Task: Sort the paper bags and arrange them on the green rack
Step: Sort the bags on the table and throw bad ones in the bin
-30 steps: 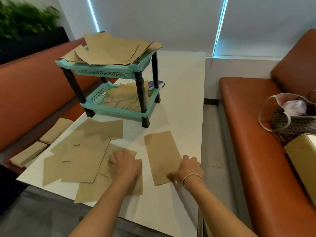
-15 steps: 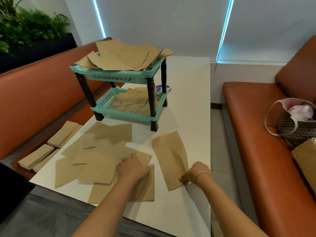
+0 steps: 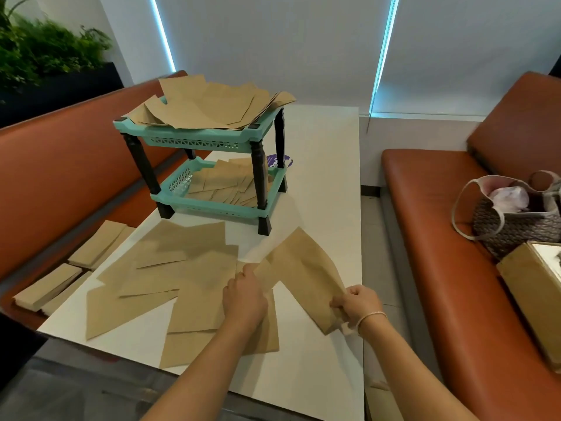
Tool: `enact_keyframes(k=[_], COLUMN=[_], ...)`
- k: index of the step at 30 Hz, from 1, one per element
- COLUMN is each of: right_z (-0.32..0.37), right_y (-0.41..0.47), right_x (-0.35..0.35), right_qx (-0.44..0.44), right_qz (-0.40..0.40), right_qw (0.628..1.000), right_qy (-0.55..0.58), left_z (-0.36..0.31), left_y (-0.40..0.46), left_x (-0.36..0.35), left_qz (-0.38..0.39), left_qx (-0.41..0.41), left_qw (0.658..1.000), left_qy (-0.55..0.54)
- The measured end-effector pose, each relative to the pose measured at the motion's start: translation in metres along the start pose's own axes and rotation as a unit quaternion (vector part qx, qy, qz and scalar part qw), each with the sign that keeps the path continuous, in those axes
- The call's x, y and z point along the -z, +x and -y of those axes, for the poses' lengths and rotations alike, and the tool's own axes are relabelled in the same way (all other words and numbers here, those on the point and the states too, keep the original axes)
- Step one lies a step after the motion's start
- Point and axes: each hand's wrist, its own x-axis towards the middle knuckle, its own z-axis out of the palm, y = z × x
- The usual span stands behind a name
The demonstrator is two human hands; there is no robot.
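Note:
A two-tier green rack [image 3: 194, 141] with black legs stands on the white table [image 3: 328, 183]. Large brown paper bags [image 3: 212, 107] are piled on its top shelf, smaller ones [image 3: 224, 186] on the lower shelf. Several flat brown bags [image 3: 170, 268] lie spread over the near left of the table. My right hand [image 3: 356, 305] pinches the near end of a long brown bag [image 3: 303, 271], lifted off the table and slanting away. My left hand [image 3: 244, 296] rests on the spread bags and touches the lifted bag's left edge.
Orange benches [image 3: 425, 208] run along both sides of the table. Stacks of folded bags [image 3: 48, 287] lie on the left bench. A woven handbag [image 3: 513, 220] and a cardboard box [image 3: 534, 290] sit on the right bench. A purple sticker [image 3: 279, 161] lies behind the rack.
My right hand has pinched the long bag's near end and raised it off the table, swinging it leftward. My left hand has moved right to meet the bag's edge.

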Motion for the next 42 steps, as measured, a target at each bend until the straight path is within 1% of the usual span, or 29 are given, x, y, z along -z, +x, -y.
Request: enact_keyframes(k=[2, 4, 6, 7, 8, 11, 12, 14, 16, 18, 22, 24, 25, 27, 29, 31, 34, 36, 38, 40, 42], right_z=[-0.001, 0.000, 0.003, 0.004, 0.005, 0.005, 0.004, 0.004, 0.003, 0.002, -0.003, -0.004, -0.005, -0.004, 0.000, 0.007, 0.017, 0.017, 0.012, 0.008, 0.003], right_y=[-0.002, -0.005, -0.009, -0.010, -0.012, -0.013, -0.013, -0.012, -0.010, -0.009, -0.008, -0.008, -0.008, -0.008, -0.008, -0.010, -0.013, -0.013, -0.011, -0.012, -0.011], right_x=[0.004, 0.007, 0.010, 0.011, 0.012, 0.012, 0.012, 0.013, 0.014, 0.015, 0.017, 0.020, 0.022, 0.028, 0.034, 0.040, 0.048, 0.053, 0.061, 0.069, 0.082], right_qx=[-0.010, -0.012, -0.009, -0.010, -0.012, -0.025, -0.028, -0.033, -0.035, -0.031, -0.018, -0.008, 0.001, 0.021, 0.034, 0.032, 0.017, 0.020, 0.029, 0.034, 0.044], right_qz=[-0.001, 0.013, 0.028, 0.038, 0.050, 0.083, 0.089, 0.090, 0.082, 0.071, 0.017, -0.015, -0.023, -0.024, -0.013, 0.003, 0.036, 0.041, 0.040, 0.034, 0.025], right_qw=[0.997, 0.990, 0.984, 0.981, 0.978, 0.966, 0.962, 0.958, 0.959, 0.967, 0.991, 0.996, 0.996, 0.997, 0.995, 0.990, 0.978, 0.982, 0.990, 0.994, 0.995], right_qy=[0.081, 0.139, 0.178, 0.190, 0.202, 0.246, 0.257, 0.270, 0.269, 0.241, 0.130, 0.090, 0.081, 0.074, 0.090, 0.136, 0.203, 0.184, 0.133, 0.101, 0.091], left_z=[-0.008, -0.017, -0.025, -0.029, -0.032, -0.035, -0.034, -0.034, -0.034, -0.035, -0.044, -0.052, -0.057, -0.072, -0.092, -0.111, -0.131, -0.139, -0.145, -0.152, -0.158], left_y=[-0.003, -0.004, -0.003, -0.004, -0.005, -0.014, -0.017, -0.020, -0.020, -0.019, -0.018, -0.020, -0.022, -0.028, -0.037, -0.047, -0.059, -0.065, -0.073, -0.080, -0.084], left_x=[0.000, 0.001, 0.000, -0.001, -0.003, -0.012, -0.014, -0.015, -0.015, -0.016, -0.009, -0.002, 0.002, 0.008, 0.008, 0.004, -0.005, -0.014, -0.020, -0.025, -0.027], left_qz=[-0.013, -0.007, 0.023, 0.050, 0.083, 0.167, 0.179, 0.172, 0.166, 0.167, 0.145, 0.117, 0.089, 0.039, 0.024, 0.045, 0.099, 0.123, 0.132, 0.122, 0.108], left_qx=[-0.008, -0.003, -0.007, -0.018, -0.039, -0.096, -0.103, -0.117, -0.130, -0.128, -0.083, -0.068, -0.070, -0.080, -0.098, -0.123, -0.155, -0.162, -0.175, -0.214, -0.247], left_qw=[0.999, 0.997, 0.991, 0.988, 0.986, 0.980, 0.978, 0.978, 0.976, 0.975, 0.986, 0.991, 0.993, 0.996, 0.994, 0.990, 0.980, 0.973, 0.966, 0.960, 0.954], left_qy=[-0.032, -0.083, -0.132, -0.143, -0.135, -0.046, -0.016, 0.027, 0.058, 0.071, 0.001, -0.020, -0.018, -0.022, -0.042, -0.049, -0.077, -0.105, -0.139, -0.135, -0.130])
